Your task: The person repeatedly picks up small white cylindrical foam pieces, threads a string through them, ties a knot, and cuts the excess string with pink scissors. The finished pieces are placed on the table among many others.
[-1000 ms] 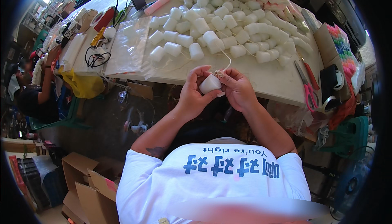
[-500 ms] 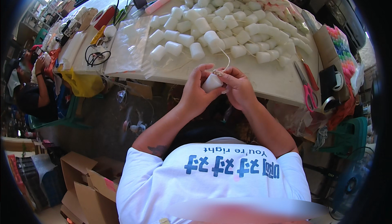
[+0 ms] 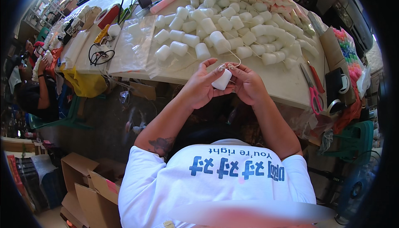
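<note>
Just off the table's front edge, a white cylindrical piece (image 3: pixel 222 80) is held between my two hands. My left hand (image 3: pixel 199 85) is closed on its left side, the thumb lying over the top. The fingers of my right hand (image 3: pixel 252 87) are pinched at the piece's upper right, on a thin pale cord (image 3: pixel 235 55). That cord rises from between my fingers toward a big heap of similar white cylinders (image 3: pixel 208 26) on the table, several joined by cord. Part of the cord is hidden by my fingertips.
On the white table (image 3: pixel 282 87), pink-handled scissors (image 3: pixel 314 95) lie at the right beside an open carton (image 3: pixel 330 49). Clear plastic bags (image 3: pixel 133 49) and a black cable (image 3: pixel 99 56) are at the left. Another person (image 3: pixel 37 88) sits far left. Cardboard boxes (image 3: pixel 93 186) stand lower left.
The white piece has turned and moved slightly up and right in my hands. My left thumb has shifted from below it to over its top.
</note>
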{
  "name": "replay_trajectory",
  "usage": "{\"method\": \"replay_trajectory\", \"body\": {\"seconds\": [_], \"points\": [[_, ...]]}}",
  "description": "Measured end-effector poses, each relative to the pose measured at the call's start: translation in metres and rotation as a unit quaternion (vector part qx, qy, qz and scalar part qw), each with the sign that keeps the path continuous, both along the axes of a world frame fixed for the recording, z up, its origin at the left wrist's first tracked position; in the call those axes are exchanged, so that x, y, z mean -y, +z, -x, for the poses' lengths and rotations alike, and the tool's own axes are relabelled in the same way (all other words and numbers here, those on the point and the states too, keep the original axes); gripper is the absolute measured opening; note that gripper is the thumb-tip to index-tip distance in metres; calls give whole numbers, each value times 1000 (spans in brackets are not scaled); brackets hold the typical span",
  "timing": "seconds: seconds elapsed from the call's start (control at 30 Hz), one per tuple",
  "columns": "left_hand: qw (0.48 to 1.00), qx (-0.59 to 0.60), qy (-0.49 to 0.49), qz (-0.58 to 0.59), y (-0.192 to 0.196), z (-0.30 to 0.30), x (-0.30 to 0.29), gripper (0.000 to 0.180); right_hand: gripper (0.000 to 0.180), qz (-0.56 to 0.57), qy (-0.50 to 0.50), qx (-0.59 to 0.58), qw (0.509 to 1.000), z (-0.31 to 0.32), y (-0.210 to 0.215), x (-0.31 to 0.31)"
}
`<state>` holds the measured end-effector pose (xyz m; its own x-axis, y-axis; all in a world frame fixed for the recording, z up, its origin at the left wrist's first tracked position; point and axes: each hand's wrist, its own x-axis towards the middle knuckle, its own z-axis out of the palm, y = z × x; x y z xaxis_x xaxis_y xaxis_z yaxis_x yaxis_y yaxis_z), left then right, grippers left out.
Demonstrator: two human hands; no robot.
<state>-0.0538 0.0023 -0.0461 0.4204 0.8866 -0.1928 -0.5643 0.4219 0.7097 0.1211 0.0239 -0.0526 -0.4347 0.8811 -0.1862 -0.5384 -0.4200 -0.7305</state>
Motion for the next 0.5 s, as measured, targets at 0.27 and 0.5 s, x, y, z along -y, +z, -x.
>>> {"method": "replay_trajectory", "body": {"seconds": [0.27, 0.5], "points": [[997, 58, -50, 11, 5, -6, -4, 53, 17, 10, -24, 4, 1000, -7, -9, -5], [997, 65, -22, 22, 5, -19, -5, 53, 12, 20, -24, -19, 999, -13, -7, -6]]}}
